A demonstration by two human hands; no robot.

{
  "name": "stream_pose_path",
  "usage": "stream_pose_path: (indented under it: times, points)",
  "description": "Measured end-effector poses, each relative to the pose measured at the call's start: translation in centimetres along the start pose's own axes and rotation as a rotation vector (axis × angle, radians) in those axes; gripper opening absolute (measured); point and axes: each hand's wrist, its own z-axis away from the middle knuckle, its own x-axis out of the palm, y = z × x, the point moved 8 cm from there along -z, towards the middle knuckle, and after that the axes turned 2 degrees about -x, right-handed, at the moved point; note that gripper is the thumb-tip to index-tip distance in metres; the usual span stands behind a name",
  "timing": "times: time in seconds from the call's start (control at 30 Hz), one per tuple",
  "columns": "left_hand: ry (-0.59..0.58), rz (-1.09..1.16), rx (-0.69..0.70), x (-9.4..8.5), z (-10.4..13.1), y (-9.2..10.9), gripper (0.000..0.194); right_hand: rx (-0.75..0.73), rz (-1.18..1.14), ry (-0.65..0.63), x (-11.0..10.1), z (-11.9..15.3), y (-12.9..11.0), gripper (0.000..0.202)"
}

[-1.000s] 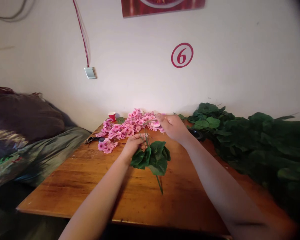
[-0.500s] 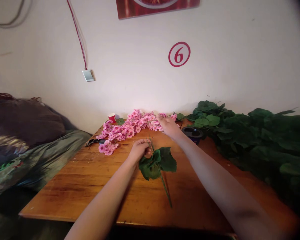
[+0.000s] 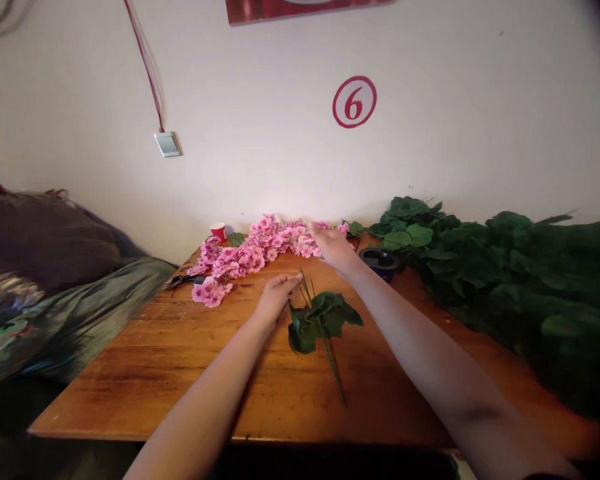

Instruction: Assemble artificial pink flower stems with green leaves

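Note:
Near the middle of the wooden table [image 3: 180, 360], my left hand [image 3: 277, 293] pinches the thin upper tip of a green leafy stem [image 3: 325, 320]. The stem's dark leaves spread to the right of that hand, and its lower end points toward the table's front edge. My right hand [image 3: 334, 248] reaches to the right part of a long heap of pink flowers [image 3: 253, 250] at the back. Its fingers are at the blossoms; whether they hold one cannot be made out.
A dark blue bowl [image 3: 379, 262] stands right of my right forearm. Piled green leaves [image 3: 500, 280] cover the table's right side. A red cup [image 3: 219, 232] and black scissors-like tool [image 3: 180, 281] lie at the back left. Dark bags [image 3: 45, 240] sit beyond the left edge.
The leafy stem has turned, its leaves now further right, and my left fingers have moved onto its upper tip. My right hand stays at the pink flowers. The view has shifted slightly.

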Motion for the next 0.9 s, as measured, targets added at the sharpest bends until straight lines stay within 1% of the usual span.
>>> stream_pose_path:
  times: [0.13,0.2,0.23,0.3,0.43,0.53,0.67,0.73,0.8,0.9]
  points:
    - [-0.093,0.033,-0.040,0.8,0.1,-0.9,0.028,-0.057,0.006,0.111,-3.4,0.0,-2.0,0.063]
    - [-0.102,0.077,-0.084,1.1,0.1,-1.5,0.023,-0.074,0.023,0.156,-4.5,0.2,-2.6,0.063]
    - [-0.097,0.100,-0.109,1.1,0.2,-1.7,0.022,-0.075,0.034,0.162,-4.7,0.3,-2.8,0.064]
    - [-0.084,0.155,-0.159,1.2,0.2,-2.1,0.022,-0.071,0.053,0.142,-4.5,0.4,-2.9,0.063]
    - [-0.056,0.263,-0.242,1.0,0.2,-2.5,0.021,-0.068,0.090,0.078,-3.2,0.5,-2.8,0.063]
    - [-0.037,0.265,-0.303,0.8,0.0,-3.1,0.022,-0.075,0.119,0.063,-2.7,0.5,-2.9,0.064]
    - [-0.032,0.242,-0.372,0.6,-0.1,-3.9,0.012,-0.077,0.146,0.058,-2.6,0.6,-3.0,0.064]
    - [-0.039,0.230,-0.390,0.7,-0.1,-4.1,0.014,-0.070,0.159,0.051,-2.5,0.7,-3.1,0.064]
    - [-0.056,0.223,-0.393,0.8,-0.1,-4.1,0.020,-0.069,0.173,0.045,-2.5,0.7,-3.2,0.064]
    - [-0.106,0.204,-0.335,1.2,-0.1,-3.8,0.030,-0.078,0.178,0.045,-2.4,0.7,-3.3,0.065]
